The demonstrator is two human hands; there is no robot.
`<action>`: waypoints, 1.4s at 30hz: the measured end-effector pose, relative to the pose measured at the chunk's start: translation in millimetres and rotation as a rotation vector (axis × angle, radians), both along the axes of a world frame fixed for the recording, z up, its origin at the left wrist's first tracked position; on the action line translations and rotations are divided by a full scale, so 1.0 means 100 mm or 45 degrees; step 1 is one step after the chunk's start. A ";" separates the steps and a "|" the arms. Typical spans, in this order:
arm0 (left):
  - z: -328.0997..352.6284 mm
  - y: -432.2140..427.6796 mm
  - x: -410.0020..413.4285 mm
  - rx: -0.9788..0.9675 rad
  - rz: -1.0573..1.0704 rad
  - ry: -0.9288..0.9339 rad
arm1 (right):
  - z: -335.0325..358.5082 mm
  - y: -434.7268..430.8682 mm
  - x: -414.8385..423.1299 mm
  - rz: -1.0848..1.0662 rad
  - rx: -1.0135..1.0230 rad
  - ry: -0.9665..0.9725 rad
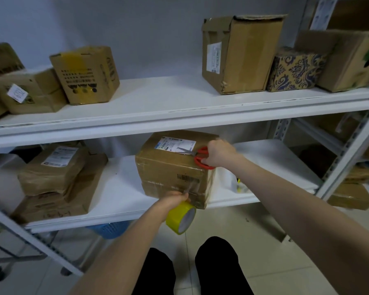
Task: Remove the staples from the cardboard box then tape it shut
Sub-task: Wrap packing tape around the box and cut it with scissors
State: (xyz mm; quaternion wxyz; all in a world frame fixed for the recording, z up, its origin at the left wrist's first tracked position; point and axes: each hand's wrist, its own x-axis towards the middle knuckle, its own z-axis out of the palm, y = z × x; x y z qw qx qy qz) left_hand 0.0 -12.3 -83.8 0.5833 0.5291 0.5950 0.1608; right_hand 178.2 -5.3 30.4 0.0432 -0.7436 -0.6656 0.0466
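A taped brown cardboard box [168, 167] with a white shipping label on top stands at the front of the lower white shelf [124, 188]. My left hand [173, 199] grips a yellow tape roll [181, 218] just below the box's front face, with a clear strip of tape running from the roll up onto that face. My right hand [218, 153] holds red-handled scissors [197, 156] over the box's top right, blades lying on the label.
Flat parcels [55, 173] are stacked on the lower shelf's left. The upper shelf [158, 111] carries several boxes, among them a tall one [241, 54] and a patterned one [294, 70]. A blue basket [109, 228] sits under the shelf. A metal upright [349, 150] stands at right.
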 end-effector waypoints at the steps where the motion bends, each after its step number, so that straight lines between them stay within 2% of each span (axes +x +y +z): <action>1: 0.01 0.00 0.00 0.010 0.007 0.001 | 0.00 -0.01 0.01 -0.002 -0.023 0.017; 5: 0.00 0.01 -0.01 0.055 0.023 -0.028 | -0.02 -0.10 0.07 0.022 -0.070 0.132; 8: 0.00 0.01 -0.01 0.048 0.008 -0.052 | -0.08 -0.29 0.18 0.107 -0.080 0.548; 11: 0.02 0.02 -0.03 0.054 0.006 -0.054 | -0.11 -0.53 0.32 0.210 -0.329 0.813; 13: 0.04 0.02 -0.03 0.070 0.003 -0.041 | -0.17 -0.65 0.43 0.261 -0.530 0.816; 17: 0.08 0.01 -0.04 0.077 0.006 -0.027 | -0.29 -0.78 0.61 0.165 -0.935 0.845; 20: 0.08 0.00 -0.05 0.070 -0.010 0.001 | -0.39 -0.80 0.63 0.094 -1.062 0.830; 25: 0.07 0.02 -0.06 0.049 -0.016 -0.022 | -0.46 -0.71 0.43 0.026 -1.061 0.836; 34: 0.13 0.04 -0.10 0.058 -0.058 0.030 | -0.49 -0.48 0.16 0.102 -0.965 0.814; 38: 0.13 0.07 -0.13 0.045 -0.092 0.061 | -0.47 -0.47 0.17 0.170 -0.897 0.759; 42: 0.14 0.12 -0.13 0.057 -0.168 0.175 | -0.47 -0.48 0.20 0.292 -0.834 0.590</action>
